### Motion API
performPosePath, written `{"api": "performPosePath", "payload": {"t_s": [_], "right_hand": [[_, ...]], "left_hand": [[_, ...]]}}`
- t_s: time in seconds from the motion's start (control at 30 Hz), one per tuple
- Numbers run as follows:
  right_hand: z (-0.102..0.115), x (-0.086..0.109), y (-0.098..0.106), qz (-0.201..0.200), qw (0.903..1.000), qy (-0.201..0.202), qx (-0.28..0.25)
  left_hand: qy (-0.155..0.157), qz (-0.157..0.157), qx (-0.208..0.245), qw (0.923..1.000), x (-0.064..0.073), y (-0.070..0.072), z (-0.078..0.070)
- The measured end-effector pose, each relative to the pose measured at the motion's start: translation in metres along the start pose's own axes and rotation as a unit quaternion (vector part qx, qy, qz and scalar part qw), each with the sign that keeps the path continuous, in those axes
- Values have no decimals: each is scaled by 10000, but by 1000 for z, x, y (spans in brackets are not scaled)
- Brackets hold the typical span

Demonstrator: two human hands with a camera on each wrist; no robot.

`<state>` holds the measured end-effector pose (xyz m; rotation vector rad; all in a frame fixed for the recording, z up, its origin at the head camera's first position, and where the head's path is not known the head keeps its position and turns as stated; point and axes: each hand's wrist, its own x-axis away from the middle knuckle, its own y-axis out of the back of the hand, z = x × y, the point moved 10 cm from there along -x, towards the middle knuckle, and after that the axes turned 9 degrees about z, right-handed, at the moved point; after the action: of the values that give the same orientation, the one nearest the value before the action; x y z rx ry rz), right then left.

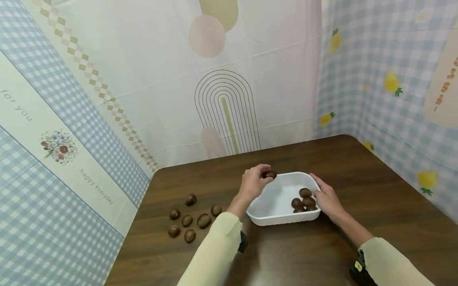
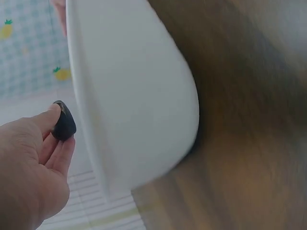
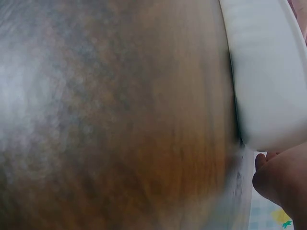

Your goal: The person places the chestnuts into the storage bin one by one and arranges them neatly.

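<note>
My left hand (image 1: pixel 253 182) pinches a brown chestnut (image 1: pixel 269 174) between thumb and fingers, above the left rim of a white plastic tray (image 1: pixel 273 198). In the left wrist view the chestnut (image 2: pixel 64 122) looks dark, held beside the tray's outer wall (image 2: pixel 134 96). At the tray's right end my right hand (image 1: pixel 327 200) grips the rim, thumb over the edge and fingers along the outside. The right wrist view shows only part of that hand (image 3: pixel 283 179) by the tray's corner. Several chestnuts (image 1: pixel 305 193) lie inside the tray, gathered at its right end.
Several loose chestnuts (image 1: pixel 187 220) are spread over the left part of the brown wooden table (image 1: pixel 286 254). Patterned cloth (image 1: pixel 171 91) hangs behind the table's back edge, and checked cloth (image 1: pixel 390 103) borders the right side.
</note>
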<state>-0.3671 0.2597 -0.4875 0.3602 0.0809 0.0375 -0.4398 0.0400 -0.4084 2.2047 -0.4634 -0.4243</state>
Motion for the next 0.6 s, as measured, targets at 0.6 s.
{"api": "performPosePath", "payload": {"t_s": [0.6], "right_hand": [[7, 8, -1, -102, 9999, 0, 48]], "left_hand": [[68, 310, -361, 9988, 6, -53, -18]]}}
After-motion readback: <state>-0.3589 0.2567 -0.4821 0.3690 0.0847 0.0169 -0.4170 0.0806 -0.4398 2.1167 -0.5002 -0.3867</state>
